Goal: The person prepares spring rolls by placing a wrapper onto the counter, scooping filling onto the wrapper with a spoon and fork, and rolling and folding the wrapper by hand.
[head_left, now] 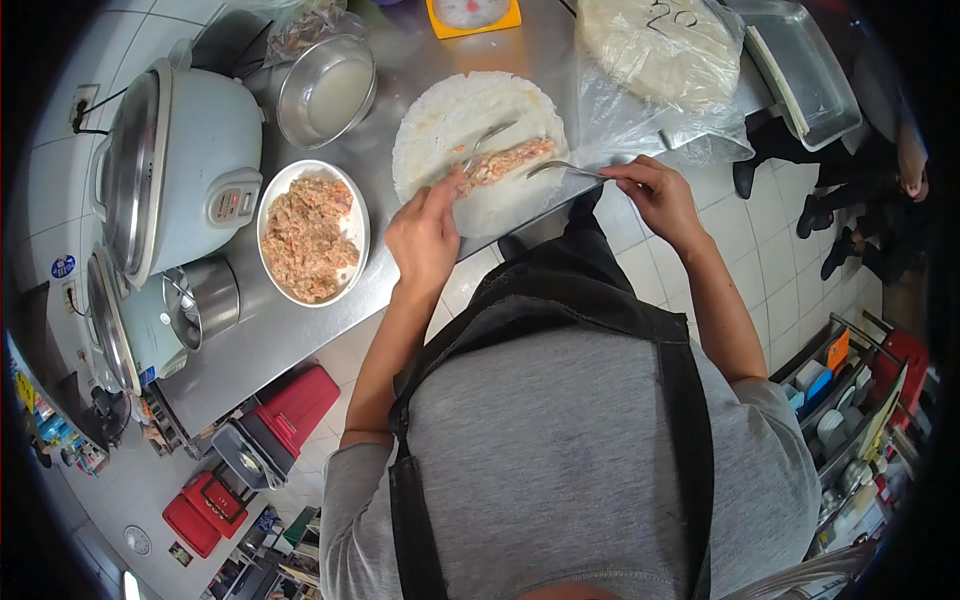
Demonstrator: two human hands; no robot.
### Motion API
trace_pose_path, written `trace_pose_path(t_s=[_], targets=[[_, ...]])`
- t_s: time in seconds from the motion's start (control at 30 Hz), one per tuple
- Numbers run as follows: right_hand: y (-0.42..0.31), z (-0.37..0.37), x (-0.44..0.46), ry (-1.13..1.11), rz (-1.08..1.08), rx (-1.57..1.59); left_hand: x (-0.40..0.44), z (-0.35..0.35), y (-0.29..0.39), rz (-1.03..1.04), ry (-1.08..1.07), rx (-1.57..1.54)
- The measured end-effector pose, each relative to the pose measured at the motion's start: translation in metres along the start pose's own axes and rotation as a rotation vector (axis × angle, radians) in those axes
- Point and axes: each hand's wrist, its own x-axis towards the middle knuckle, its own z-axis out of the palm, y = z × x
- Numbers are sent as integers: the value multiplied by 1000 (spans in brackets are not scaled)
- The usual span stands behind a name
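Note:
A round white wrapper sheet (425,140) lies on the steel table, with a strip of orange-flecked minced filling (508,163) across its middle. My left hand (425,232) is closed at the wrapper's near left edge. It grips a metal spoon (493,132) whose bowl is over the wrapper, just behind the filling. Off the wrapper's right side, my right hand (652,192) pinches the handle of a metal utensil (572,169), seemingly a fork. Its head points left, close to the filling's right end. To the left sits a white oval dish (365,222) of the same minced mixture (308,240).
A metal bowl of cloudy liquid (335,98) stands behind the dish. Rice cookers (190,170) line the left side. A yellow scale (475,15), bagged wrapper sheets (660,45) and a metal tray (800,70) are at the back. Another person's legs (850,190) show at right.

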Motion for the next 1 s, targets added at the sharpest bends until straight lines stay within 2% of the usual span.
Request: trace_pose_path(t_s=[0.07, 0.17, 0.3, 0.4, 0.5, 0.6, 0.7, 0.8, 0.9, 1.0], targets=[[-9, 4, 5, -38, -18, -67, 6, 9, -1, 68, 18, 11], [-17, 7, 10, 66, -13, -145, 4, 9, 8, 190, -1, 21], [-10, 9, 5, -20, -118, -55, 2, -14, -24, 53, 98, -22], [-24, 33, 3, -26, -139, -71, -10, -21, -35, 2, 9, 56], [-33, 45, 6, 41, -69, -141, -18, -18, -23, 119, -95, 90], [-26, 37, 3, 3, -103, -50, -10, -18, -24, 63, 19, -20], [-30, 34, 3, 28, -49, -62, -8, -6, -23, 151, 52, 6], [-30, 29, 7, 32, -9, -120, -14, -15, -15, 153, -39, 54], [-28, 31, 3, 10, -38, -72, -21, -41, -14, 129, -23, 28], [-29, 34, 0, 3, -26, -47, -32, -48, -37, 152, -72, 179]])
